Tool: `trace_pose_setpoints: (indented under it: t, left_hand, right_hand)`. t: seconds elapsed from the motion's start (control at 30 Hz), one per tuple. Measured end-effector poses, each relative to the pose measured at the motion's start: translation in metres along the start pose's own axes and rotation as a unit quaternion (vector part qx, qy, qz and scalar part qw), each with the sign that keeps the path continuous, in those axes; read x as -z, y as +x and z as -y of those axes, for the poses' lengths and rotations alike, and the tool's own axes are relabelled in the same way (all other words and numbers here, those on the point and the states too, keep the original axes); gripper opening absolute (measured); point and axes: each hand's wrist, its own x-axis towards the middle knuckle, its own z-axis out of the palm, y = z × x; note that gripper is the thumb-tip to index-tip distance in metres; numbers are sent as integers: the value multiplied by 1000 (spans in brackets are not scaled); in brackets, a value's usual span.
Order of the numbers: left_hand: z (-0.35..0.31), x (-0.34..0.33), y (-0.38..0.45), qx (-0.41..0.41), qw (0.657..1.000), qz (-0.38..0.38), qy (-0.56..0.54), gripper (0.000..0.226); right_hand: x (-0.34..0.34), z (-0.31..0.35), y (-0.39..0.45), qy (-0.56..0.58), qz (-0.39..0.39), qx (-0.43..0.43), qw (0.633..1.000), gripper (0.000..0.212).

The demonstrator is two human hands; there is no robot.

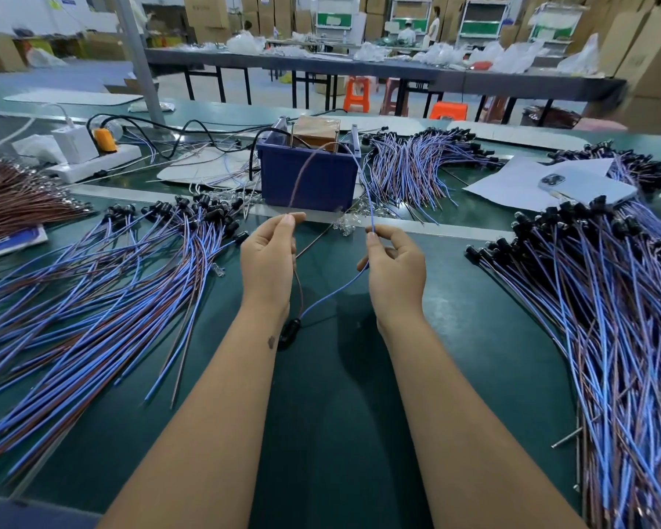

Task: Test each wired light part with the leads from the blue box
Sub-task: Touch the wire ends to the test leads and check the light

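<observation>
Behind the left forearm, low over the green bench [332, 414], the black socket of the wired light part [287, 332] is half hidden, so its bulb end cannot be made out. Its brown wire climbs to the left hand [270, 257], whose fingers [289, 223] pinch the tip against the brown lead [302, 177]; the contact point itself is too small and blurred to judge. Its blue wire rises to the right hand [394, 261], where thumb and forefinger pinch it together with the blue lead [363, 177]; the other fingers are loosely curled. Both leads run up and back into the blue box [308, 177], which stands on the bench just beyond the hands. Inside the box sits a brownish block [315, 131], only its top showing above the rim; what lies under it is hidden. Clear bulbs [346, 223] lie scattered at the foot of the box, hard to count. Piles of wired parts fan out on the left [92, 284], on the right [607, 318] where the frame edge cuts them off, and behind the box [416, 162]. A phone [584, 187] rests face down on white paper [512, 185]. A white power strip [92, 162] lies far left.
</observation>
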Motion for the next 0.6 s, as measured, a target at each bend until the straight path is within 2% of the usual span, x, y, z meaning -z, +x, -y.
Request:
trace_pose_setpoints:
  t: [0.37,0.6]
  left_hand:
    - [4,5,6,-3,986,-163,-38,27]
    - [5,5,9,-2,976,-215,-41,26]
  right_hand:
    - [-1,-1,-1,-1,8,3,1000,12]
    - [-1,-1,-1,4,13,10,1000,13]
